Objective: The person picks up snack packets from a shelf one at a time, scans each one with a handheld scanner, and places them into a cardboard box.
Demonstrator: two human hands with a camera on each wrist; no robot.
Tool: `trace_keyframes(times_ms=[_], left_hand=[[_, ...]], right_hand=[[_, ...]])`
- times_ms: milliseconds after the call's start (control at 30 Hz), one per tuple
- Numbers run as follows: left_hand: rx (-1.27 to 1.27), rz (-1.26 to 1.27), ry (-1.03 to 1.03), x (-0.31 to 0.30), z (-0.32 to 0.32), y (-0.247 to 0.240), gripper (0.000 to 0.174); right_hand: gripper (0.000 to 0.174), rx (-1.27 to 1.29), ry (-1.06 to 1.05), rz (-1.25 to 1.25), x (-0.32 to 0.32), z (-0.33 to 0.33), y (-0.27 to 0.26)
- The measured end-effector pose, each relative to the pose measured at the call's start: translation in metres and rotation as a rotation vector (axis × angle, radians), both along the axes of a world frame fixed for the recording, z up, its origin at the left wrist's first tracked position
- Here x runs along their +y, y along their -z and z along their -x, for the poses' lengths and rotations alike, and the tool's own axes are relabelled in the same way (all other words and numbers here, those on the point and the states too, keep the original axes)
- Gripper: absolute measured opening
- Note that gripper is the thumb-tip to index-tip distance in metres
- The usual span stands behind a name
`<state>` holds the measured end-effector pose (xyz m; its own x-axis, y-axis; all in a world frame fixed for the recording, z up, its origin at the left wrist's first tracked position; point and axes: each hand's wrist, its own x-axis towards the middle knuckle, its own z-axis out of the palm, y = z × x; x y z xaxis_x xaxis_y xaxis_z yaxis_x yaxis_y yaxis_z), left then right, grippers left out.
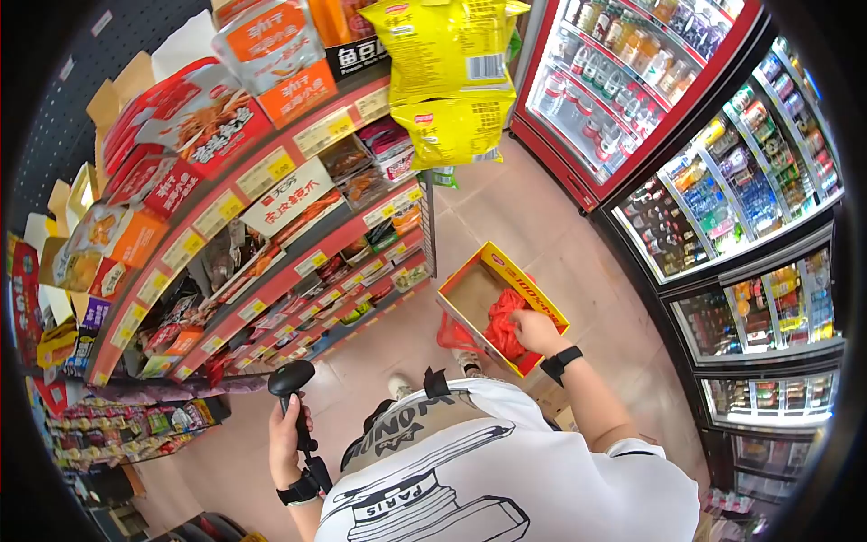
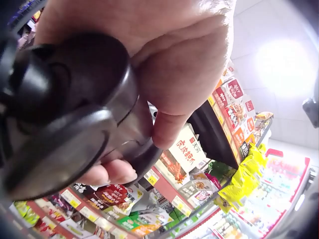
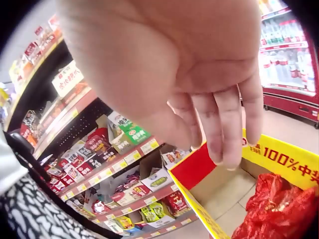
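My left hand (image 1: 285,441) grips the handle of a black handheld scanner (image 1: 291,378), its rounded head pointing up and away from me. Close up in the left wrist view, the fingertips come round the dark body. My right hand (image 1: 539,332) is over a yellow and red cardboard box (image 1: 471,268), above a crumpled red plastic bag (image 1: 508,312) inside it. From the right wrist view, the fingers (image 3: 230,134) hang down nearly straight with nothing between them, and the red bag (image 3: 279,209) lies to their right. Some red plastic also shows outside the box's left side.
A shelf rack (image 1: 262,172) of packaged snacks runs along the left, with yellow snack bags (image 1: 447,54) hanging at its end. Lit drink coolers (image 1: 623,77) line the right. Pinkish floor tiles (image 1: 483,194) lie between them.
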<state>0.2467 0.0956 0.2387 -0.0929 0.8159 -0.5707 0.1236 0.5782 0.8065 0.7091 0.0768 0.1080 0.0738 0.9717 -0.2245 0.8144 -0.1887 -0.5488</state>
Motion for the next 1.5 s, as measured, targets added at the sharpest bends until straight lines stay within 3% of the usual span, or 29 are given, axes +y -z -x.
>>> trace_keyframes(times_ms=[167, 233, 500, 567, 800, 867, 1067, 1167, 1500], left_hand=[[0.015, -0.025, 0.046, 0.013, -0.012, -0.006, 0.034], [0.013, -0.062, 0.051, 0.019, -0.017, -0.008, 0.033], [-0.066, -0.067, 0.071, 0.023, -0.028, -0.005, 0.026], [-0.071, -0.070, 0.073, 0.020, -0.029, -0.008, 0.026], [-0.130, -0.107, 0.066, 0.007, -0.022, -0.005, 0.026], [-0.126, -0.098, 0.050, 0.004, -0.019, -0.001, 0.025], [-0.137, -0.076, -0.008, -0.011, -0.013, 0.001, 0.026], [-0.128, -0.071, -0.010, -0.016, -0.008, 0.005, 0.026], [-0.136, -0.064, -0.041, -0.019, -0.004, 0.008, 0.028]], right_hand=[[0.018, -0.133, -0.144, 0.311, -0.030, -0.012, 0.032], [0.021, -0.141, -0.157, 0.360, -0.023, -0.010, 0.018], [0.032, -0.077, -0.226, 0.129, 0.046, 0.013, -0.055], [0.031, 0.158, -0.242, -0.176, 0.068, 0.024, -0.074], [0.040, 0.278, -0.277, -0.914, 0.144, 0.070, -0.239], [0.039, 0.209, -0.283, -1.152, 0.160, 0.079, -0.281], [0.036, -0.028, -0.268, -1.508, 0.211, 0.082, -0.359], [0.034, 0.019, -0.283, -1.504, 0.236, 0.084, -0.381], [0.021, -0.320, -0.189, -1.289, 0.273, 0.090, -0.379]])
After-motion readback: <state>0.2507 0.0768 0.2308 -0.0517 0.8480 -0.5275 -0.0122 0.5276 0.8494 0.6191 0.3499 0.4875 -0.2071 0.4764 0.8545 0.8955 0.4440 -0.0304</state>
